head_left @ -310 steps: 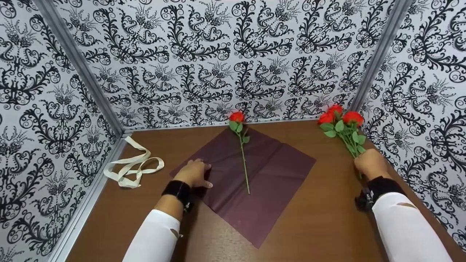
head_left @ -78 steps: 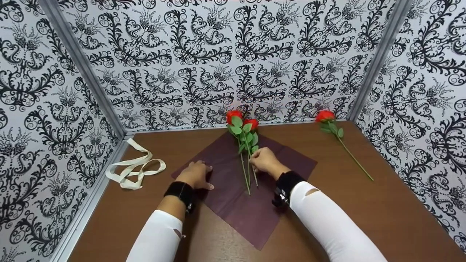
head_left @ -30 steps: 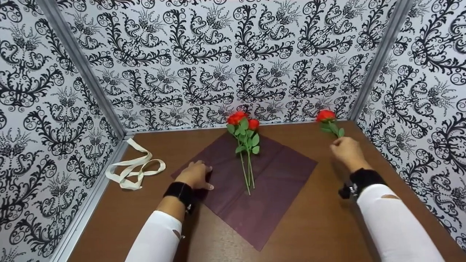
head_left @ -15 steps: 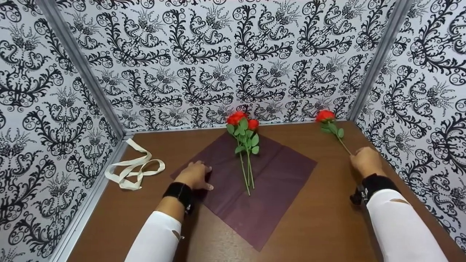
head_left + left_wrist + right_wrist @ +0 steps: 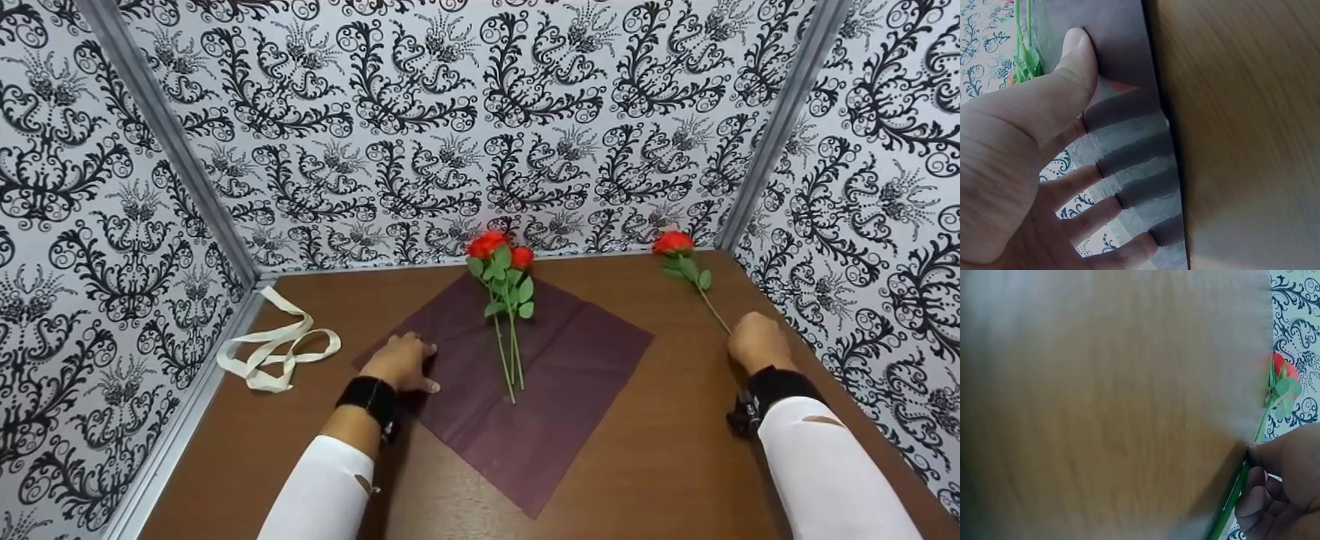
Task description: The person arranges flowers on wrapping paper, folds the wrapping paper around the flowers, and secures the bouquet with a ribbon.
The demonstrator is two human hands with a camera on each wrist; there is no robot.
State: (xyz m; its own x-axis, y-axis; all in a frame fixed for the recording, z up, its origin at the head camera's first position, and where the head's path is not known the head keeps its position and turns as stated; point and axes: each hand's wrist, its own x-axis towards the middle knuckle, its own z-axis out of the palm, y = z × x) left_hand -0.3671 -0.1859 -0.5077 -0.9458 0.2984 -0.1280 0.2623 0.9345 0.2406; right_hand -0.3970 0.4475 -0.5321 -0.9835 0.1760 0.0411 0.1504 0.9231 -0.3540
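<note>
1. Pinched between thumb and fingers of the right hand [image 5: 759,341], a red rose [image 5: 682,268] slants at right of frame, bloom towards upper left.
2. Left hand [image 5: 399,364], fingers spread, rests on dark paper [image 5: 574,375] left of centre.
3. Right wrist view shows the stem [image 5: 1229,506] running on below the grip; the head view hides this.
4. Farther up, other roses [image 5: 501,259] lie on the paper, blooms towards the top.
</note>
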